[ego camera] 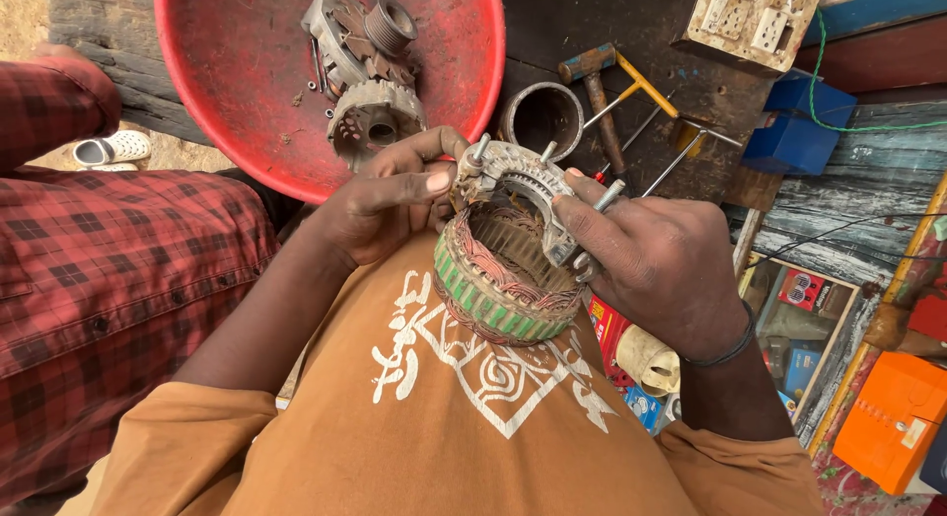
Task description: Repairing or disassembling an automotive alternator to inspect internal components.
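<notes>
A round stator [498, 279] with copper windings and a green-painted outer core is held up against my brown shirt. A curved grey metal plate with studs [523, 176] sits on its upper rim. My left hand [380, 195] grips the left side of the plate and stator, thumb across the top. My right hand [646, 255] holds the right side, fingers on the plate's edge and a stud.
A red basin [247, 92] on the dark bench holds alternator housing parts and a pulley [370, 67]. A metal ring [541, 116], a hammer [597, 92] and hand tools lie behind. A person in a red plaid shirt [99, 269] sits at left. Boxes stand at right.
</notes>
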